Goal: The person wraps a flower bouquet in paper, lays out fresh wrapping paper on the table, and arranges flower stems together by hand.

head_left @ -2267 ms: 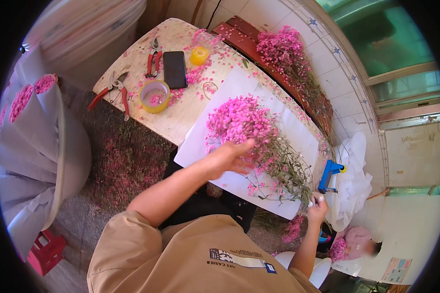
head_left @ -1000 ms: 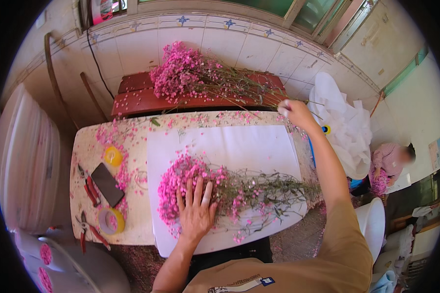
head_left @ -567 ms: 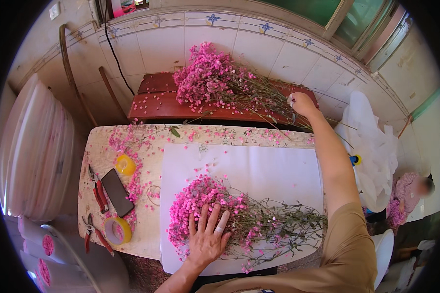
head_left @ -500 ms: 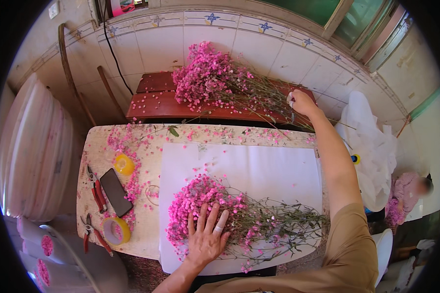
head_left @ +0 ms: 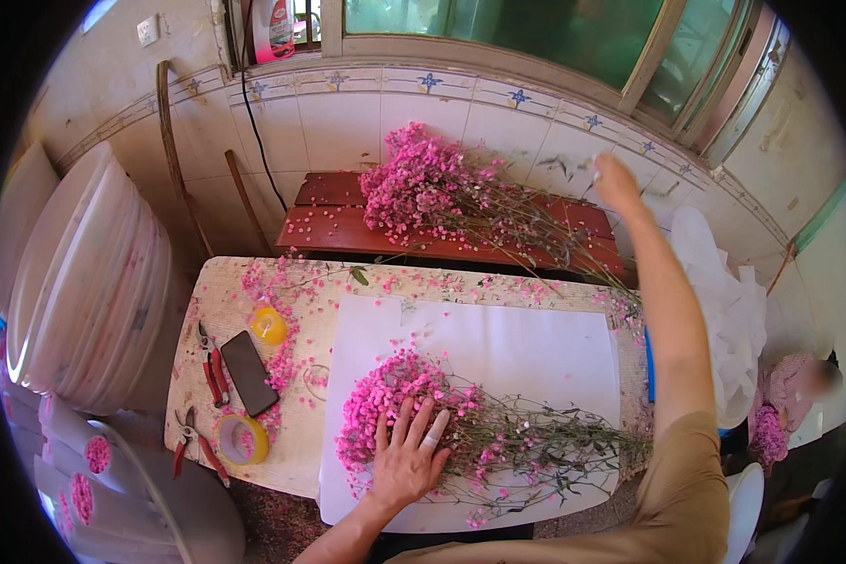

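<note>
My left hand [head_left: 409, 463] lies with its fingers spread on the blossoms of a bunch of small pink flowers [head_left: 399, 390]. The bunch rests on a white paper sheet [head_left: 526, 343], its thin green stems pointing right. White tape is wrapped round one finger. My right hand [head_left: 617, 183] is raised at the far right, closed on a flower stem [head_left: 573, 167] that is smeared by motion. Below and left of it, a second bunch of pink flowers [head_left: 409, 179] lies on a reddish-brown bench [head_left: 329, 226], stems toward the right.
On the table [head_left: 207, 310] lie two red-handled pruning shears [head_left: 216, 376], a dark phone [head_left: 250, 373], and two yellow tape rolls [head_left: 244, 440]. Stacked pale tubs [head_left: 94, 282] stand left; white wrapping [head_left: 714, 320] stands right. Another person [head_left: 788, 390] is at the far right.
My right hand has risen from the stems on the bench, bringing a stem up with it. The left hand stays on the near bunch. The view has tilted up slightly.
</note>
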Demonstrator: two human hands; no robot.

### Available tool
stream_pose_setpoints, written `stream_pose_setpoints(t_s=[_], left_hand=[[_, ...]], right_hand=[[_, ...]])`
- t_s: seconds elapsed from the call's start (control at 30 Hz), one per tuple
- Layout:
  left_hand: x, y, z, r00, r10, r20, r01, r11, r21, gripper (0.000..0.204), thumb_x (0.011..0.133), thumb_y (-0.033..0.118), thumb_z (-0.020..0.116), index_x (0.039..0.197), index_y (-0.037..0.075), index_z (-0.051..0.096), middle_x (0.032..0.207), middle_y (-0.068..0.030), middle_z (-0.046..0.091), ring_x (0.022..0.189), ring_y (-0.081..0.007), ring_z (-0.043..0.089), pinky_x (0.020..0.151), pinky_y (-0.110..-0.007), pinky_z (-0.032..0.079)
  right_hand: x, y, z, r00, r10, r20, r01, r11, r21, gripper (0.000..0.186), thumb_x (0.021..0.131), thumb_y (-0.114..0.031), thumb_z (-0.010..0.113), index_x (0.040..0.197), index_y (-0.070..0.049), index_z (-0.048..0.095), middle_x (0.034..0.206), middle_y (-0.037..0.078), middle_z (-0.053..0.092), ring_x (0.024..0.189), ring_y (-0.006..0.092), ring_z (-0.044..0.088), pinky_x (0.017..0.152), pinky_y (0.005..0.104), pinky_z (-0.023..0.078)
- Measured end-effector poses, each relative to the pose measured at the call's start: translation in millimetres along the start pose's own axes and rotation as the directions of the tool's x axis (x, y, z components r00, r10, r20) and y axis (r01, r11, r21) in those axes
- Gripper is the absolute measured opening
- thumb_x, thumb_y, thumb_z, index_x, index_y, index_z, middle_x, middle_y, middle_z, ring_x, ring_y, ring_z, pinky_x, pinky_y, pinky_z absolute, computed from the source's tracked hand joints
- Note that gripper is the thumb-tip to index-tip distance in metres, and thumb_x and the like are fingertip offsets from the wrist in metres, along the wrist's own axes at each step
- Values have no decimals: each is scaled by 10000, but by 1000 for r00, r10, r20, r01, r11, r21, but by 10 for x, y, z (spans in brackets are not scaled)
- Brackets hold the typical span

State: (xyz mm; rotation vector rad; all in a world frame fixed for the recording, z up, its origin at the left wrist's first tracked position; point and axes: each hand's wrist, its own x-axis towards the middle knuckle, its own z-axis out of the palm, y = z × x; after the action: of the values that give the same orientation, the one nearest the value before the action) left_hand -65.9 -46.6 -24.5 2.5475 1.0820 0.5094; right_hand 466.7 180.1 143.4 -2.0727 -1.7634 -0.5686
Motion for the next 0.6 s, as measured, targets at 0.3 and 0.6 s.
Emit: stream_pose_setpoints(t_s=[0.3, 0.6], left_hand=[[-54, 31, -188, 999, 13, 33, -12, 999, -36, 606, 964, 372, 613, 1509, 147, 476, 1597, -135, 383, 1504, -360, 288, 1204, -604, 148], [1062, 559, -954, 867, 434, -243, -477, 864, -159, 562, 929, 290, 676, 1418, 66, 514, 1481, -179, 496, 1384, -385, 441, 1112, -539, 363]], right_hand=[[1046, -1483, -2658, 763, -475, -438, 316, 866, -388, 107, 897, -96, 642, 983, -42, 678, 885, 156, 639, 892, 338, 626, 781, 449, 502], [370, -1379, -2506, 801, -554, -227, 518, 832, -202, 114, 877, -80, 622, 970, -58, 685, 909, 136, 622, 934, 337, 630, 794, 476, 509]])
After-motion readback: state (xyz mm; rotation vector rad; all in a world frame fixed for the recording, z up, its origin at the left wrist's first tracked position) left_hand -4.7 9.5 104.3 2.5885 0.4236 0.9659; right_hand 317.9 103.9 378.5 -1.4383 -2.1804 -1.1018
